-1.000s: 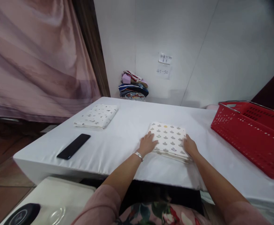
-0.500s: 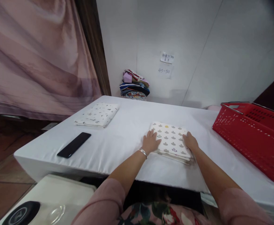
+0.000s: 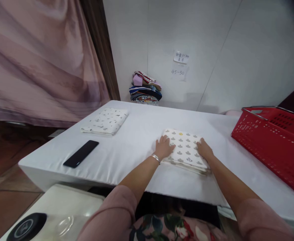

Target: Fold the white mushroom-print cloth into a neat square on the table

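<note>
A folded white cloth with a grey repeated print (image 3: 184, 146) lies flat on the white-covered table (image 3: 134, 134), right of the middle. My left hand (image 3: 163, 147) rests on its left edge with the fingers spread. Against the right edge is my right hand (image 3: 204, 149), its fingertips on the cloth's top; part of that hand's underside is hidden. Neither hand grips or lifts the cloth. Another folded white cloth with small dark prints (image 3: 106, 121) lies at the table's far left.
A black phone (image 3: 81, 153) lies near the table's left front. The red basket (image 3: 272, 144) stands at the right edge. Behind the table is a stack of folded fabrics (image 3: 145, 88) by the wall. A white lidded object (image 3: 69, 204) sits low at front left.
The view has shifted slightly, so everything appears a little displaced. Both hands remain at the sides of the printed cloth; the right fingers now lie slightly further down its edge.
</note>
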Motion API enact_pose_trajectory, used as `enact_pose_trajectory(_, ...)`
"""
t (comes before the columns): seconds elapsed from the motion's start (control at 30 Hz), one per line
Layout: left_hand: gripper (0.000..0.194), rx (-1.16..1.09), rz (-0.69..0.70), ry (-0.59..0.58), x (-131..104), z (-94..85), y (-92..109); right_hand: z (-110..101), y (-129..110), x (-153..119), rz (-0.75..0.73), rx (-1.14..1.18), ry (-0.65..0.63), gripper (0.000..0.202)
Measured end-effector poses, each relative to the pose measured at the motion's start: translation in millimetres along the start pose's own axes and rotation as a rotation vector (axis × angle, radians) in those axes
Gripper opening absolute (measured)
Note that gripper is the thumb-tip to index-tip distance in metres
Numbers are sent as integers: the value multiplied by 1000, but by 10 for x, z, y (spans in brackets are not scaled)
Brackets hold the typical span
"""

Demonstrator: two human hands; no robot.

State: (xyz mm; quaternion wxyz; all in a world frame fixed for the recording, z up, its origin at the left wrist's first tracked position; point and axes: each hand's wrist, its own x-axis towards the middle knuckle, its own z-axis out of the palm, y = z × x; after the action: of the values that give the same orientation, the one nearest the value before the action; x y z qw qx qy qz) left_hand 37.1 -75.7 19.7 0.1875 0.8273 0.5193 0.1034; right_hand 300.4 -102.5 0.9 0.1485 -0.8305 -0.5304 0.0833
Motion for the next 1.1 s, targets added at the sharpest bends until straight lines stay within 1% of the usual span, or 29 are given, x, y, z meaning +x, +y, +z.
enact_pose_trajectory(0.1,60,10,9,13,-11,66,-26,-13,-95,-41,-7,-68,37,50)
enact_pose_trajectory(0.13,60,12,10,18,-15,87,-34,-17,-147,-63,-47,-107,65,51)
enact_pose_trajectory(0.2,61,13,12,19,-20,115,-46,-4,-263,-112,-188,-179,100,53)
enact_pose_trajectory(0.27,62,13,11,20,-18,127,-52,45,-365,-154,-333,-210,55,55)
enact_pose_trajectory(0.33,62,13,13,26,-13,132,-57,109,-427,-174,-405,-214,-34,54)
enact_pose_trajectory(0.43,61,11,18,30,-9,138,-72,155,-456,-162,-398,-210,-107,53)
enact_pose_trajectory(0.57,61,8,13,22,-11,145,-90,86,-458,-221,-375,-198,-175,53)
enact_pose_trajectory(0.63,61,1,10,13,-11,143,-85,63,-451,-330,-401,-189,-178,54)
enact_pose_trajectory(0.7,61,-7,3,10,-9,135,-70,72,-435,-457,-443,-170,-160,57)
enact_pose_trajectory(0.77,60,-20,-3,13,-6,116,-52,90,-419,-545,-457,-144,-168,58)
enact_pose_trajectory(0.83,59,-46,-3,16,-12,84,-43,90,-403,-563,-441,-116,-206,58)
enact_pose_trajectory(0.9,57,-88,-30,27,-39,42,-59,66,-369,-518,-432,-99,-219,55)
enact_pose_trajectory(0.97,55,-137,-94,72,-94,0,-103,36,-294,-444,-416,-101,-164,50)
enact_pose_trajectory(1.03,50,-196,-179,101,-168,-30,-164,27,-175,-372,-368,-100,-63,48)
enact_pose_trajectory(1.1,47,-266,-260,60,-234,-43,-220,51,-39,-320,-300,-65,-3,49)
